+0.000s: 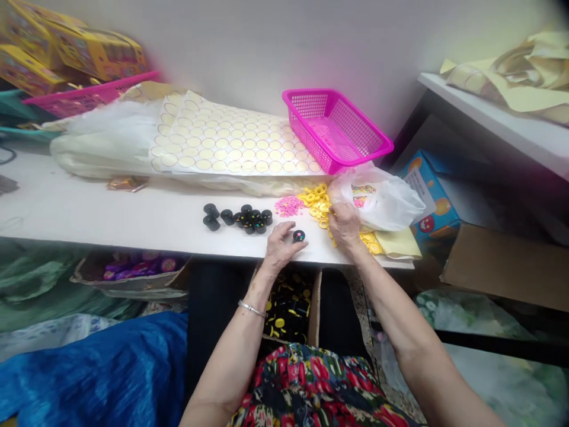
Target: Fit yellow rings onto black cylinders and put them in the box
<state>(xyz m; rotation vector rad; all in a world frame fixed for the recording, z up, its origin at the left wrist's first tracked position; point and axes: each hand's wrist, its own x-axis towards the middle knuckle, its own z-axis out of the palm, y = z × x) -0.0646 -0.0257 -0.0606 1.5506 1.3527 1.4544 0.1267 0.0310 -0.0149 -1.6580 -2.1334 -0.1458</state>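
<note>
My left hand point(280, 246) rests at the front of the white table, thumb and fingers apart around a small black cup point(299, 236). Coloured bits show inside that cup, which stands upright. My right hand point(345, 225) is at the pile of yellow ring-shaped caps point(317, 201), its fingers curled down among them; what they pinch, if anything, is hidden. Between the two hands and further back lies a heap of tiny pink beads point(288, 206). More black cups point(249, 219) are grouped left of my left hand, some holding coloured bits and a few lying tipped.
Behind the cups lie sheets of round stickers point(231, 142). A pink basket point(338, 127) stands at the back, with a white plastic bag point(386, 198) before it. An open box of black and yellow pieces point(287, 308) sits below the table edge, between my legs.
</note>
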